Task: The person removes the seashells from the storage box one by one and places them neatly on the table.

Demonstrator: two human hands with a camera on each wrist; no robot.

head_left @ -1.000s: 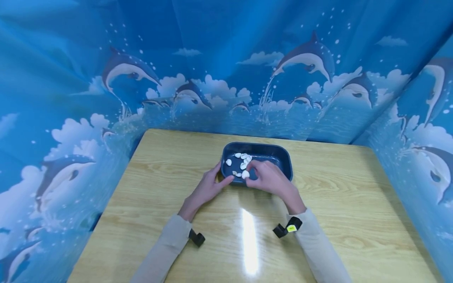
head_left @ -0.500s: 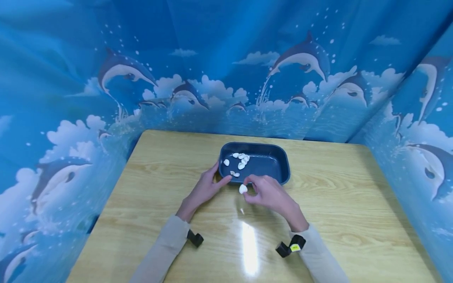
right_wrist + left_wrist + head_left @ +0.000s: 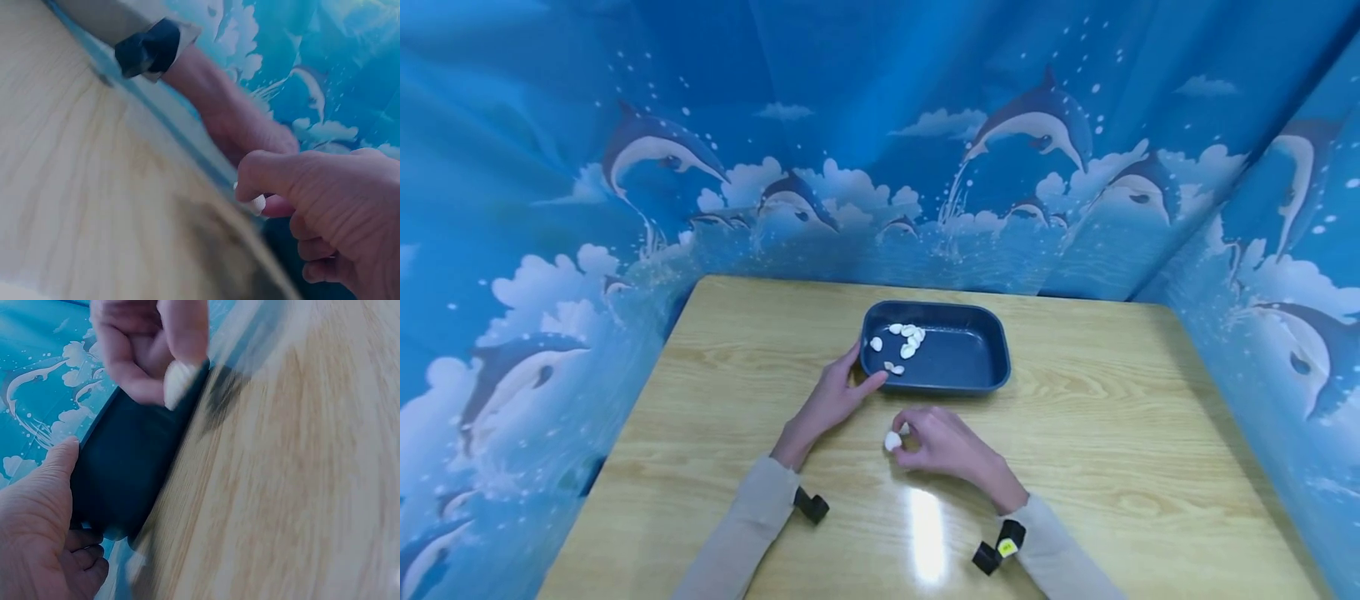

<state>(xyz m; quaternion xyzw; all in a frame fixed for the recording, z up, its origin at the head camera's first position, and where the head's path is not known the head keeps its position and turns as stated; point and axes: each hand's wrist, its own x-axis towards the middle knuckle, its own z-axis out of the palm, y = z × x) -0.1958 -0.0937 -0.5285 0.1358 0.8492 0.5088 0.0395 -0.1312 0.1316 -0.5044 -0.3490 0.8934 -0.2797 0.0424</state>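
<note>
Between thumb and forefinger my right hand (image 3: pixel 947 446) pinches a white seashell (image 3: pixel 892 441), above the table on the near side of a dark blue tray (image 3: pixel 955 388). The shell's ribbed surface (image 3: pixel 179 381) shows in the left wrist view. My left hand (image 3: pixel 833 402) grips the tray's left end, thumb at the near rim and fingers round the outer side. Inside the tray, toward its left half, lie several more white shells (image 3: pixel 907 351). One shell (image 3: pixel 876 343) sits apart near the left wall, and a small pair (image 3: pixel 893 367) lies by the near wall.
The wood-grain table (image 3: pixel 752 333) carries the tray near its back edge. A blue curtain (image 3: pixel 850 100) printed with dolphins hangs behind and at both sides. Black wrist cameras (image 3: pixel 812 505) sit on both sleeves, and a bright light reflection marks the table's front.
My right hand has lifted the shell out of the tray, over the near rim, and brought it toward me and slightly left. The left hand has stayed at the tray's left end.
</note>
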